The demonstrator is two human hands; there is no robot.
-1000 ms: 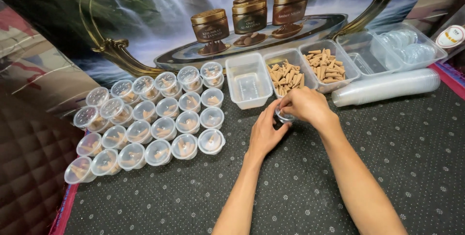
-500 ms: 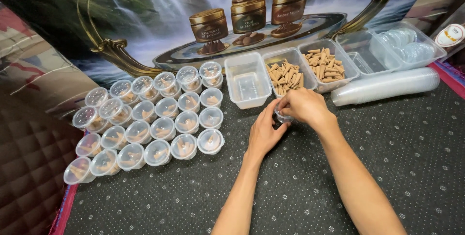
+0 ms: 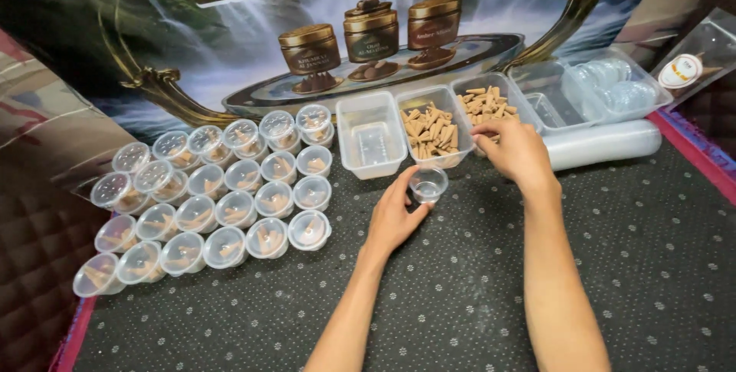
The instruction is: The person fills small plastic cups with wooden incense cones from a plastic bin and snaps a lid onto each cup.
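My left hand (image 3: 395, 215) curls around a small clear plastic cup (image 3: 428, 185) that stands open on the dark dotted mat. My right hand (image 3: 512, 150) reaches over the front edge of a clear tray of brown cone-shaped pieces (image 3: 486, 104), its fingertips pinched at the pieces; what they hold is hidden. A second tray of the same brown pieces (image 3: 432, 128) sits just behind the cup. An empty clear tray (image 3: 370, 140) stands to the left of it.
Several lidded small cups (image 3: 222, 196) with brown pieces inside lie in rows at the left. A tray of clear lids (image 3: 606, 88) and a long sleeve of stacked cups (image 3: 606, 142) lie at the right. A printed banner (image 3: 230, 50) rises behind.
My hands have parted. The right hand moved up and right from the cup to the tray of brown pieces, leaving the open cup in the left hand.
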